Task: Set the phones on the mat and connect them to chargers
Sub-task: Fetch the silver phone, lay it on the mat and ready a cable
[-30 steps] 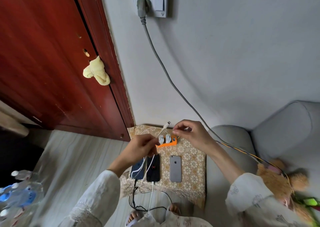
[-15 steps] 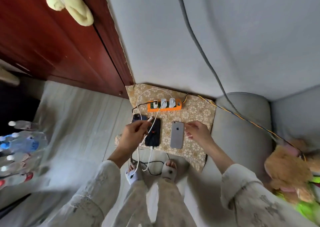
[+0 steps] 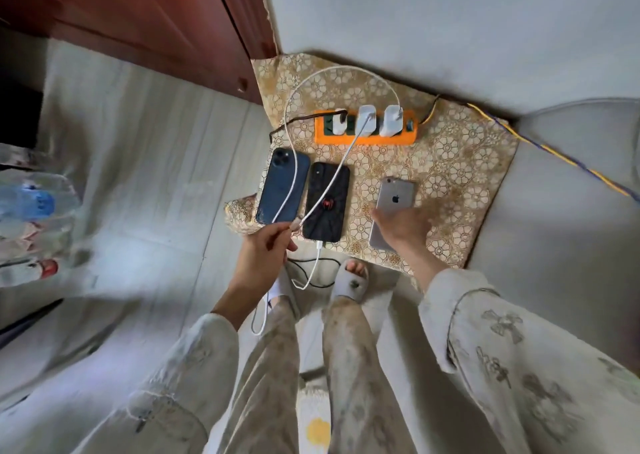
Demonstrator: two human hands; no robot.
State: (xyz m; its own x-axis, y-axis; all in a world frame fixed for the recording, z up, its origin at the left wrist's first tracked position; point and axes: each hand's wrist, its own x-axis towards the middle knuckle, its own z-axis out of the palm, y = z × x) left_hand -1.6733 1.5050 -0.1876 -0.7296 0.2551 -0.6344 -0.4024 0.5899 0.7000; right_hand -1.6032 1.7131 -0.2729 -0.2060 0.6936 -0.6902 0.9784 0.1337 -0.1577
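Three phones lie face down on the gold floral mat: a blue phone at the left, a black phone in the middle with a white cable plugged in its near end, and a silver phone at the right. My left hand pinches the end of a white charger cable that loops back to the chargers. My right hand rests on the silver phone's near end, gripping it. An orange power strip with three white chargers sits at the mat's far side.
A red wooden door stands at the far left, a grey wall behind the mat, a grey sofa to the right. Plastic water bottles lie on the floor at left. My slippered feet and loose cables are just below the mat.
The view has tipped down toward the mat. My left hand has pulled the cable end toward the mat's near edge. My right hand has come down from the power strip onto the silver phone.
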